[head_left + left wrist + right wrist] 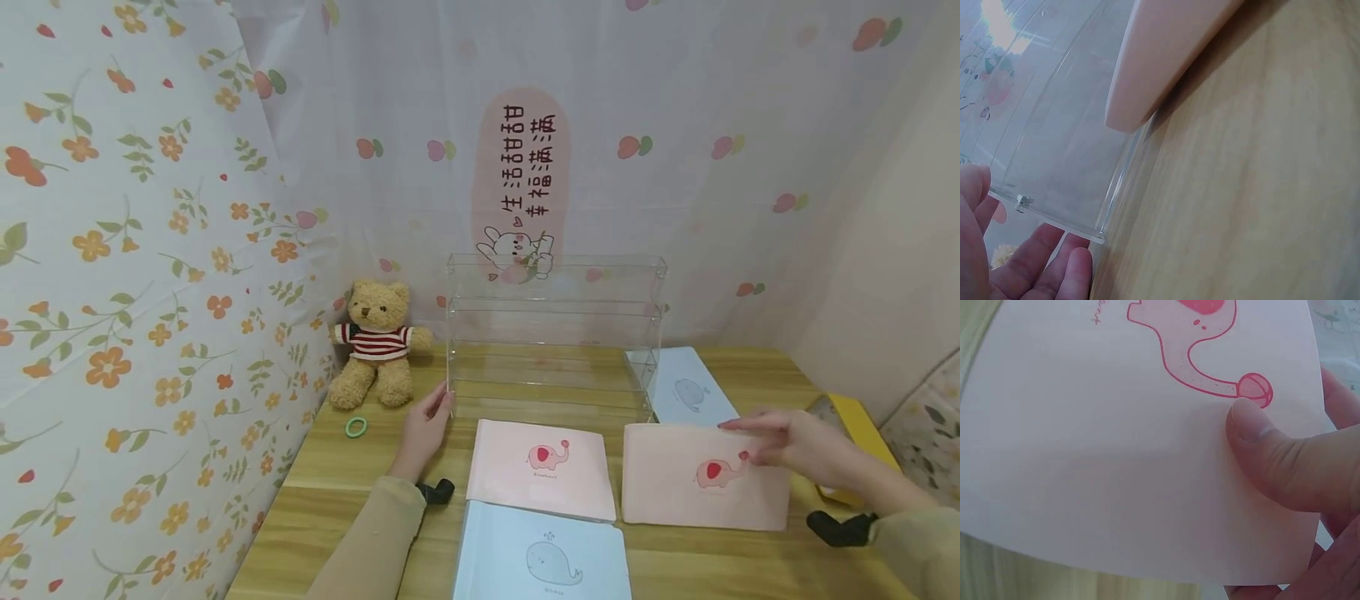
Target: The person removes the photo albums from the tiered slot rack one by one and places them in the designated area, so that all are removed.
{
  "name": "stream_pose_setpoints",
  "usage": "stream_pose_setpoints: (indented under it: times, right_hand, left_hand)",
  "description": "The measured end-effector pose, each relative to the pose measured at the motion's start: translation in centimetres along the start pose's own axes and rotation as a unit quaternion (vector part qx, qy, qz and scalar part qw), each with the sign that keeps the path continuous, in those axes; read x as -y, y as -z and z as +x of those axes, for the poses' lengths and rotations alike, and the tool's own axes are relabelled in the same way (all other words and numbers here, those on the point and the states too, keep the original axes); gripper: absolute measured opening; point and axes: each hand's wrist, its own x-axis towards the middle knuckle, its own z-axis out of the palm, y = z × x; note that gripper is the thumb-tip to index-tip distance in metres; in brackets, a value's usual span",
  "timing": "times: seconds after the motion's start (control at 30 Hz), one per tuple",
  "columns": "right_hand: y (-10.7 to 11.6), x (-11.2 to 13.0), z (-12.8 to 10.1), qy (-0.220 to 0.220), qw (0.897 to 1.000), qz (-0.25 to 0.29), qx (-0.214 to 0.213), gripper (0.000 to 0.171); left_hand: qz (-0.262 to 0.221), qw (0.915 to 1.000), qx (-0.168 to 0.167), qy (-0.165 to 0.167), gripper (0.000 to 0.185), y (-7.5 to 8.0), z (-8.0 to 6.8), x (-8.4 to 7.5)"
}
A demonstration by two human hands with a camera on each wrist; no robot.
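My right hand (pixel 806 450) pinches a pink elephant notebook (pixel 675 479) at its right edge. In the right wrist view the thumb (pixel 1260 444) lies on its cover near the elephant's trunk, with fingers partly hidden behind. My left hand (pixel 425 433) touches the left side of a clear tiered acrylic rack (pixel 555 329), low down. Its fingers (pixel 1035 253) rest along the rack's outer edge in the left wrist view. Between the hands another pink elephant notebook (pixel 525 475) lies on the table, and a blue whale notebook (pixel 495 567) is in front of it.
A teddy bear (pixel 375 342) in a striped top sits left of the rack, behind a green ring (pixel 356 427). Another blue whale notebook (pixel 686 375) lies at the rack's right side. A yellow object (pixel 862 425) is at the table's right edge. Patterned cloth hangs behind.
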Motion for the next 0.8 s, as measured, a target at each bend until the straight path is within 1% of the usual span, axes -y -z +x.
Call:
stream_pose_setpoints:
  times: [0.1,0.3,0.4,0.5,0.63,0.8]
  right_hand:
    - [-0.7,-0.4,0.0,-0.007,1.000,-0.005,0.016,0.046]
    - [-2.5,-1.0,0.1,-0.005,1.000,-0.003,-0.003,0.046]
    - [-3.1,-1.3,0.1,-0.022,1.000,-0.005,-0.008,0.046]
    - [-3.7,-1.6,0.0,-0.035,0.999,-0.007,-0.004,0.047]
    - [-4.8,-1.8,0.1,-0.049,0.999,0.001,0.011,0.048]
    - [-6.2,-1.9,0.2,-0.074,0.997,0.017,0.027,0.051]
  left_hand:
    - [-0.003,1.0000,0.003,0.004,0.045,0.0,-0.1,-0.1]
    - [-0.012,0.9999,0.000,0.002,0.046,0.0,-0.1,-0.1]
    - [-0.015,0.9999,0.001,0.003,0.046,0.0,-0.1,-0.1]
    - [-0.017,0.9999,0.001,0.003,0.046,0.0,-0.1,-0.1]
    - [-0.016,0.9999,0.001,-0.004,0.045,0.0,-0.1,0.0]
    - [-0.008,1.0000,0.000,-0.005,0.044,-0.1,0.0,0.1]
